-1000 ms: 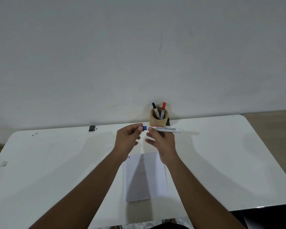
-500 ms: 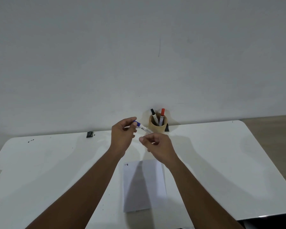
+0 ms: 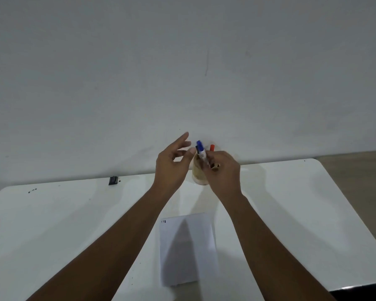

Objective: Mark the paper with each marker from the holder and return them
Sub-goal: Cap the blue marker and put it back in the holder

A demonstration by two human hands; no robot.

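Against the bare wall, the table scene has shifted: right hand, clamped on the recapped blue marker, now lowers it into the holder at twelve o'clock, left hand released, open.

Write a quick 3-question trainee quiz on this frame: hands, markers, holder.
1. True or false: the left hand grips the blue marker.
2. The red marker is: A) in the holder B) on the paper C) on the table.
3. Fill in: the right hand keeps its grip on the ____ marker.

Key: 1 false; 2 A; 3 blue.
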